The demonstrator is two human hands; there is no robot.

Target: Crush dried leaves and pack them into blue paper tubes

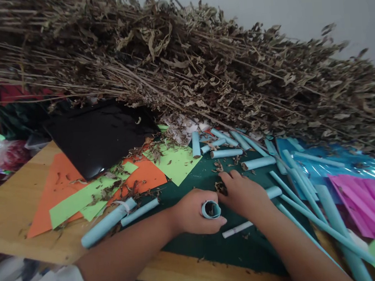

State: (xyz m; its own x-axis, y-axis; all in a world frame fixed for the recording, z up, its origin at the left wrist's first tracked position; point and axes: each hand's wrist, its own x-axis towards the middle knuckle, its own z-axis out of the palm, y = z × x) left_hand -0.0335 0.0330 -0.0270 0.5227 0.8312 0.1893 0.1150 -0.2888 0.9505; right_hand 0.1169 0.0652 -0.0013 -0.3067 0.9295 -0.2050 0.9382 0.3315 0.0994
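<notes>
My left hand (195, 212) is closed around a short light-blue paper roll (211, 209), its open end facing the camera. My right hand (243, 192) rests just to its right on the dark green cutting mat (196, 248), fingertips pinching a small clump of dried leaves (221, 187) next to the roll's mouth. A thin white stick (236, 229) lies on the mat below both hands. Several more light-blue paper tubes (225, 153) are scattered beyond the hands and to the right.
A huge bundle of dried leafy stalks (201, 70) fills the back. Orange paper (51, 190) and green paper sheets (173, 163), a black glossy sheet (99, 136), a rolled blue tube (108, 222), and pink paper (368, 204) cover the wooden table (11, 210).
</notes>
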